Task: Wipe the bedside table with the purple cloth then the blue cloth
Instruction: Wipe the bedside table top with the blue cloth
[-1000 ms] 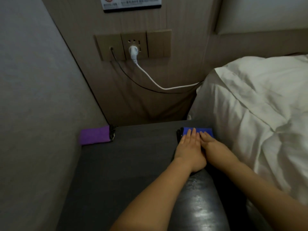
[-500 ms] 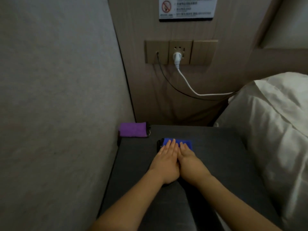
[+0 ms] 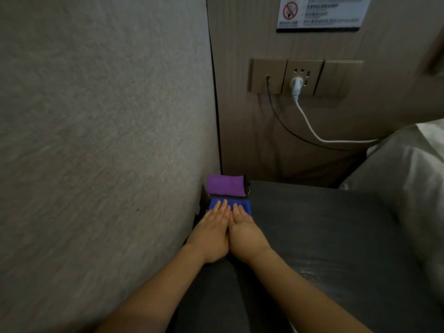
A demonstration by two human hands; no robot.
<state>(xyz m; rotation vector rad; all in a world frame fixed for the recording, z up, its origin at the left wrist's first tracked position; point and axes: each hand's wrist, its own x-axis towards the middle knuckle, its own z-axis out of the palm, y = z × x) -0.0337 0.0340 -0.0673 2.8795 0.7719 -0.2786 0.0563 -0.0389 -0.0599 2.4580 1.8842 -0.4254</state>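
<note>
At the far left a grey wall (image 3: 96,140) fills the view, and the dark table (image 3: 324,236) butts against it. In that back left corner lies the purple cloth (image 3: 225,185), folded into a small block, nobody touching it. Just in front of it, almost touching, lies the blue cloth (image 3: 242,205), also folded, with both hands flat on it. The left hand (image 3: 212,233) rests next to the wall, fingers straight and together; the right hand (image 3: 245,233) sits tight beside it, fingers likewise straight and pressing down, neither gripping. Both cloths look like soft, light microfibre, likely to slide easily under flat palms and to bunch if pinched; pressing from above seems the surest hold. The near half of the blue cloth is hidden under the hands, so its full size cannot be told. A small dark bit at the purple cloth's right end is too unclear to name. To the right, a white cable (image 3: 312,131) runs from the socket (image 3: 303,76) towards the bedding (image 3: 408,169), which is cut off by the frame.
</note>
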